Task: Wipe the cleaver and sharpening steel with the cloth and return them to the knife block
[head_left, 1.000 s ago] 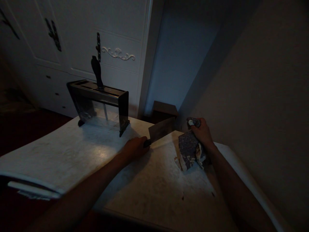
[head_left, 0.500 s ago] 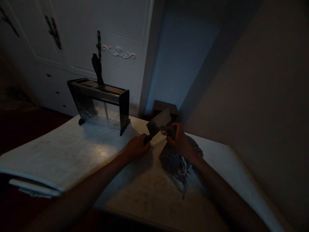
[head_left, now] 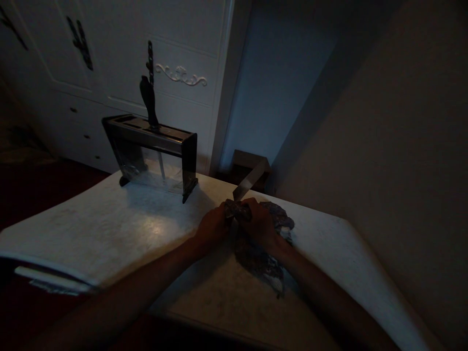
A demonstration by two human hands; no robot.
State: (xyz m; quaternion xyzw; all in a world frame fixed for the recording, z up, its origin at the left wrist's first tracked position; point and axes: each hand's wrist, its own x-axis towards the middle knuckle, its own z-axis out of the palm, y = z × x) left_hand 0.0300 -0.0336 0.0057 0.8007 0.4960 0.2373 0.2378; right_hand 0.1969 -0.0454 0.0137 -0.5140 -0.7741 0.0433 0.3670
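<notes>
My left hand [head_left: 214,225] is closed around the handle of a cleaver [head_left: 249,181]. The wide blade points up and away to the right, and the handle is now hidden by cloth and fingers. Pinched in my right hand [head_left: 258,222] is a bunched end of a dark, crumpled cloth [head_left: 261,265], pressed against the cleaver near its handle. The rest of the cloth hangs down onto the tabletop. Both hands meet just above the table [head_left: 153,229].
A knife block [head_left: 153,131] with clear sides stands at the back left of the table, one black-handled knife [head_left: 148,100] upright in it. Behind is a white cabinet [head_left: 183,107]. A dark box [head_left: 250,161] sits past the table's far edge, and a wall [head_left: 383,146] rises at right.
My right hand has moved left and down with the cloth, from beside the blade to the handle end. The cleaver has turned, so its blade looks narrower.
</notes>
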